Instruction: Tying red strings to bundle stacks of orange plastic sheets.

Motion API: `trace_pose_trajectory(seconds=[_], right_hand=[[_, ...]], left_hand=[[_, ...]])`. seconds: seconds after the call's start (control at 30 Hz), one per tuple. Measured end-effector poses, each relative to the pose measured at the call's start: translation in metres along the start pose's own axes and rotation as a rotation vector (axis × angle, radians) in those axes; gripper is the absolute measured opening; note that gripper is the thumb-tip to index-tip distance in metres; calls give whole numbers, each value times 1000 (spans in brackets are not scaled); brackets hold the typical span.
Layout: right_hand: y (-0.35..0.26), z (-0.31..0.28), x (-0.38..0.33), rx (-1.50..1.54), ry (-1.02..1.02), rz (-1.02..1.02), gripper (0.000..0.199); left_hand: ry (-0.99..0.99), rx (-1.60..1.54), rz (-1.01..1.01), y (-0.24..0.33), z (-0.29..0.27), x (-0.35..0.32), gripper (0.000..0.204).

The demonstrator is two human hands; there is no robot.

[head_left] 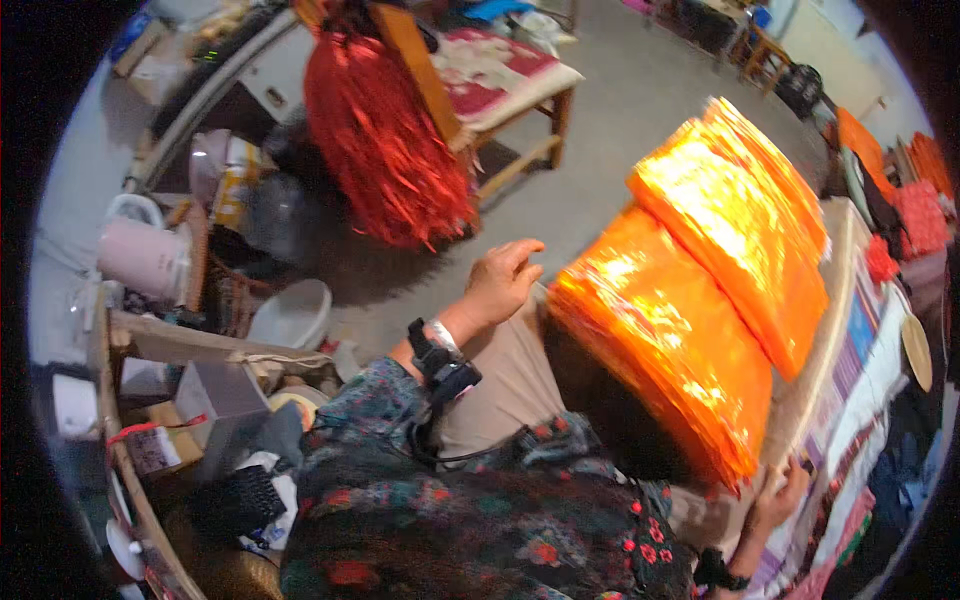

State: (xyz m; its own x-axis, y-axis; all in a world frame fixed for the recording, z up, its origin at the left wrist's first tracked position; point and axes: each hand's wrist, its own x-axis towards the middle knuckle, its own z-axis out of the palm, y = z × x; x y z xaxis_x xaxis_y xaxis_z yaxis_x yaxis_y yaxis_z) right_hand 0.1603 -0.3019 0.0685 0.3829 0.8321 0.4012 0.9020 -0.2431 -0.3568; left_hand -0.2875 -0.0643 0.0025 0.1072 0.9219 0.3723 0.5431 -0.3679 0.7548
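A thick stack of shiny orange plastic sheets [690, 310] lies to the right of my lap, with a folded bundle on top at its far side. My left hand [500, 283] is raised above my knee, left of the stack. Its fingers are loosely bent and apart, and nothing shows in them. Low on the right, my right hand [782, 497] is beside the stack's near corner, at the edge of a padded surface [838, 260]. Its fingers are closed near a small dark thing too small to name. Both wrists wear dark bands.
A wooden chair [555, 120] with a bundle of shiny red strips [375, 150] hanging from it stands ahead. At left are a pink pot [143, 255], a white basin [292, 313] and a grey box [220, 400]. Cloths and a red flower [881, 260] lie at right.
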Motion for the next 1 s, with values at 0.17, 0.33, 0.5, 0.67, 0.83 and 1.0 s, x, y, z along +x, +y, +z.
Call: trace_pose_trajectory(seconds=[0.17,0.33,0.5,0.67,0.83,1.0], right_hand=[[-54,21,-9,301,-236,154,25],[-74,43,-41,412,-552,-24,17],[-66,45,-60,419,-636,35,16],[-69,46,-56,421,-675,-21,16],[-88,62,-41,581,-872,-12,15],[-140,85,-19,1276,-1059,215,19]], left_hand=[[78,770,78,-61,-92,82,10],[-47,1248,546,-124,-176,130,28],[-228,1331,519,-148,-197,136,18],[-363,1307,421,-151,-182,128,17],[-77,1046,150,-59,-116,108,6],[-320,90,367,83,-8,-11,7]])
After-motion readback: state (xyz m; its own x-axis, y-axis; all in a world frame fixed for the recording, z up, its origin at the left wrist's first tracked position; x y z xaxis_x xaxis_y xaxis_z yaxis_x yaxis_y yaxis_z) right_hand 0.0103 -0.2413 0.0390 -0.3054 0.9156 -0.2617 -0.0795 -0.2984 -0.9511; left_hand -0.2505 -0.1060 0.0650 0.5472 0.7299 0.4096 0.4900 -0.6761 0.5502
